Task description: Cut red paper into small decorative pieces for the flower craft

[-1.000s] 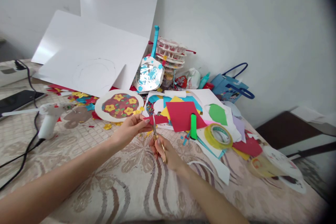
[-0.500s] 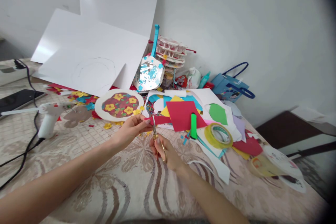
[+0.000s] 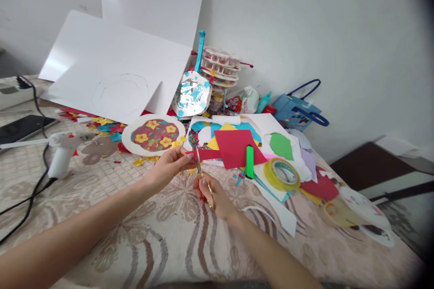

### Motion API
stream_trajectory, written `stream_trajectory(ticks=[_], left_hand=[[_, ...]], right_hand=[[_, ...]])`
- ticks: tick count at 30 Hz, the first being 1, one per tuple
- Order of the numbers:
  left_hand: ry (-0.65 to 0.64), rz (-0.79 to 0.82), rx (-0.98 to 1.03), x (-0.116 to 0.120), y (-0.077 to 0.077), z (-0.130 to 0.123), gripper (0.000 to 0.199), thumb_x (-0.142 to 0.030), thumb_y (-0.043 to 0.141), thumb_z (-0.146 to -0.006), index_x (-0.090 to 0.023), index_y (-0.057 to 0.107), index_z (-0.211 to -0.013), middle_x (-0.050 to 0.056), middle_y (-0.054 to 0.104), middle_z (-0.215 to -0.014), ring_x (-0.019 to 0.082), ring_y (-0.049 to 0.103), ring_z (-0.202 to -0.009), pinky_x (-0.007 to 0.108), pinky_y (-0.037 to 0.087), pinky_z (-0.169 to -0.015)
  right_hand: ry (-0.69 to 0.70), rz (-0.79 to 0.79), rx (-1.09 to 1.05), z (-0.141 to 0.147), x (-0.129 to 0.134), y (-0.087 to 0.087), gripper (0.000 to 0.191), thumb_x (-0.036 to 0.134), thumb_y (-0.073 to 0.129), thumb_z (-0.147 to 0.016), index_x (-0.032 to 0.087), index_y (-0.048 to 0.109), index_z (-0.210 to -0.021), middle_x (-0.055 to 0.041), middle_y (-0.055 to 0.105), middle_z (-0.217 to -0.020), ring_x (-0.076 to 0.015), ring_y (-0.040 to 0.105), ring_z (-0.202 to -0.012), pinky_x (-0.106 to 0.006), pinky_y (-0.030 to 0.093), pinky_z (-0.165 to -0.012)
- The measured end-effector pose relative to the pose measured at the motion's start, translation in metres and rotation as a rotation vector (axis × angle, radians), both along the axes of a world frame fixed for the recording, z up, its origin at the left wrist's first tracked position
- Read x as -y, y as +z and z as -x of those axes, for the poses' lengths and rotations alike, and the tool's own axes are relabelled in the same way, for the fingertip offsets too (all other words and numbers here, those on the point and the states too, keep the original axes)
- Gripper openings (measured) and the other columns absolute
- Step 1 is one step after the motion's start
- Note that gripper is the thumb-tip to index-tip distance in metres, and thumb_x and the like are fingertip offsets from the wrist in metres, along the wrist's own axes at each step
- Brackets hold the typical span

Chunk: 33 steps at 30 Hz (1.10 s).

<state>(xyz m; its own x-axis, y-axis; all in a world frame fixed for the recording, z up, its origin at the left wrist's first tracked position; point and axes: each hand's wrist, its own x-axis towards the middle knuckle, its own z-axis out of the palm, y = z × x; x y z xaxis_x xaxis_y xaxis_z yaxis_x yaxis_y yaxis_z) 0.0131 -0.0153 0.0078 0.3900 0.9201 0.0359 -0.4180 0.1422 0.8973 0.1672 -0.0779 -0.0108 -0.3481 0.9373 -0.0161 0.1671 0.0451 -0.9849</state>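
My left hand [image 3: 174, 162] pinches the end of a narrow red paper strip [image 3: 210, 154] in the middle of the view. Gold-handled scissors [image 3: 199, 168] are in my right hand [image 3: 215, 194], its fingers through and around the handles. The blades point away from me and cross the strip just right of my left fingertips. The strip's right end meets a red paper sheet [image 3: 233, 144], on which a green cutter [image 3: 250, 162] partly lies. Left of the strip is a white scalloped board [image 3: 127, 137] with yellow flowers.
A glue gun [image 3: 61, 156] with a black cord [image 3: 32, 201] and a phone [image 3: 23, 127] lie at left. White boards [image 3: 118, 58] lean on the wall. At right are yellow tape [image 3: 281, 174], a clear tape roll [image 3: 339, 213] and a blue bag [image 3: 296, 110].
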Motion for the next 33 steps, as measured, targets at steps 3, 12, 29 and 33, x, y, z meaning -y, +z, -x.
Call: stream_trajectory(ticks=[3, 12, 29, 33], left_hand=[[0.0, 0.005, -0.006, 0.0, 0.001, 0.0, 0.018, -0.026, 0.068, -0.072, -0.015, 0.054, -0.07, 0.001, 0.07, -0.075, 0.011, 0.065, -0.069, 0.025, 0.052, -0.075], [0.001, 0.0, -0.001, 0.0, 0.001, 0.0, 0.018, -0.026, 0.067, -0.073, -0.015, 0.053, -0.071, 0.001, 0.069, -0.077, 0.012, 0.065, -0.071, 0.027, 0.052, -0.077], [-0.011, -0.016, 0.01, -0.003, -0.003, 0.001, 0.017, -0.025, 0.067, -0.074, -0.015, 0.053, -0.073, 0.0, 0.069, -0.076, 0.011, 0.066, -0.071, 0.028, 0.052, -0.078], [-0.006, -0.008, -0.017, -0.004, -0.001, 0.002, 0.017, -0.026, 0.067, -0.073, -0.015, 0.054, -0.072, 0.001, 0.069, -0.076, 0.013, 0.066, -0.072, 0.031, 0.051, -0.082]], right_hand=[[-0.002, 0.022, -0.01, 0.0, 0.0, -0.001, 0.045, 0.063, 0.031, -0.083, 0.019, 0.04, -0.075, 0.0059, 0.037, -0.056, -0.0067, 0.037, -0.044, -0.02, 0.03, -0.043], [-0.03, 0.028, -0.019, 0.001, 0.001, -0.004, 0.047, 0.066, 0.033, -0.081, 0.019, 0.039, -0.073, 0.0062, 0.036, -0.054, -0.0065, 0.037, -0.041, -0.02, 0.031, -0.041], [-0.116, 0.147, -0.104, 0.008, 0.001, -0.011, 0.048, 0.068, 0.046, -0.073, 0.021, 0.037, -0.066, 0.0087, 0.036, -0.047, -0.0044, 0.031, -0.03, -0.019, 0.027, -0.031], [-0.14, 0.135, -0.083, 0.005, -0.006, -0.014, 0.046, 0.065, 0.045, -0.075, 0.021, 0.039, -0.066, 0.0085, 0.036, -0.046, -0.0056, 0.032, -0.03, -0.019, 0.027, -0.031]])
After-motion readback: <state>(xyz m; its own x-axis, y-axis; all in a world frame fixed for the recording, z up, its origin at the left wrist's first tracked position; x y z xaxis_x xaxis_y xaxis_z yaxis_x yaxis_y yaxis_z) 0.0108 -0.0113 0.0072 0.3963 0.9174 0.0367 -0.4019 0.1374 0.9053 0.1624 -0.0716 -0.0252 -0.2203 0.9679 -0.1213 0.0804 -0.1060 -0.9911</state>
